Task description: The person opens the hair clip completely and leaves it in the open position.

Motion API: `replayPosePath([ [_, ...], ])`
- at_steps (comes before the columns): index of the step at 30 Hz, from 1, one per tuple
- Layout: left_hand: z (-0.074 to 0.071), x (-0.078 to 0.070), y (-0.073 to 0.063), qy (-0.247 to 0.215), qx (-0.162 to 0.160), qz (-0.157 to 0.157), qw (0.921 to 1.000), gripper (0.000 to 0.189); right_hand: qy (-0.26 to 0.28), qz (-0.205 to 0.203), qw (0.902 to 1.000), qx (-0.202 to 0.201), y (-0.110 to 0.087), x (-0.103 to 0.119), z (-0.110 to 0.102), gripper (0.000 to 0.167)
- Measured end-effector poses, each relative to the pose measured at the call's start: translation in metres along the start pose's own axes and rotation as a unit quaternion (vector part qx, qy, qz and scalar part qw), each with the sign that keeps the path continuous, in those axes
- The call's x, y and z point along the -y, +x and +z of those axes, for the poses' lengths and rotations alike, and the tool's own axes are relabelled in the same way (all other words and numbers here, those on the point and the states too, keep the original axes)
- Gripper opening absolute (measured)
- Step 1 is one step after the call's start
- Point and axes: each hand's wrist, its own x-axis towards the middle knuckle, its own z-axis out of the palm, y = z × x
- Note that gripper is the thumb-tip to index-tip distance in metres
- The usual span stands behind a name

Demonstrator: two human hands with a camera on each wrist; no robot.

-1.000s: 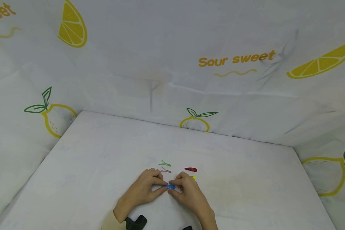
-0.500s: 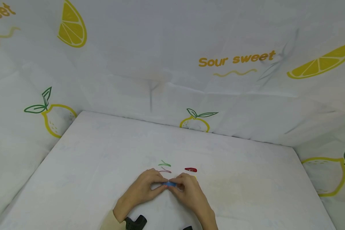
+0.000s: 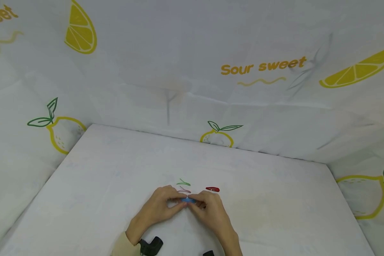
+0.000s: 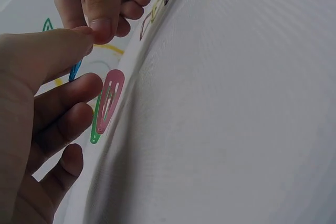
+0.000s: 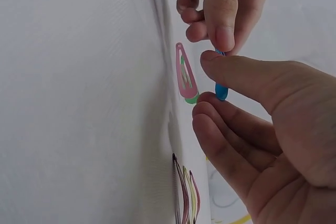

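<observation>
Both hands meet low over the tabletop point(image 3: 115, 167), each grip pinched tight on one blue hair clip point(image 3: 188, 201): left hand point(image 3: 160, 209) on one end, right hand point(image 3: 212, 213) on the other, thumbs nearly touching. Just beyond the fingers lie a pink clip point(image 4: 108, 100) over a green clip point(image 3: 183, 183), and a red clip point(image 3: 212, 189). The backdrop point(image 3: 192, 53) reads "Sour sweet".

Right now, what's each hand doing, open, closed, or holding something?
Left hand: pinching one end of the blue hair clip.
Right hand: pinching its other end.
</observation>
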Motion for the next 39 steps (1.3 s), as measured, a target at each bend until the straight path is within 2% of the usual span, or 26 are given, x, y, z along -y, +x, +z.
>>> replayPosePath([
  [10, -0.003, 0.001, 0.002, 0.002, -0.011, -0.011, 0.9999, 0.016, 0.019, -0.012, 0.9995, -0.023, 0.0, -0.002, 0.002, 0.019],
  [17, -0.003, 0.001, 0.004, 0.014, -0.027, -0.009, 0.9995, 0.015, 0.056, -0.022, 0.997, -0.048, 0.001, -0.004, 0.005, 0.012],
  [23, -0.004, 0.001, 0.005, 0.03, -0.045, -0.003, 0.9986, 0.015, 0.063, -0.045, 0.9942, -0.075, 0.003, -0.005, 0.008, 0.012],
  [31, -0.003, -0.001, 0.004, 0.052, -0.055, -0.005, 0.9971, 0.011, 0.026, -0.056, 0.9916, -0.113, 0.005, -0.005, 0.016, 0.018],
  [39, -0.003, 0.0, 0.004, 0.068, -0.066, 0.002, 0.9955, 0.011, -0.01, -0.055, 0.9893, -0.135, 0.006, 0.0, 0.021, 0.017],
])
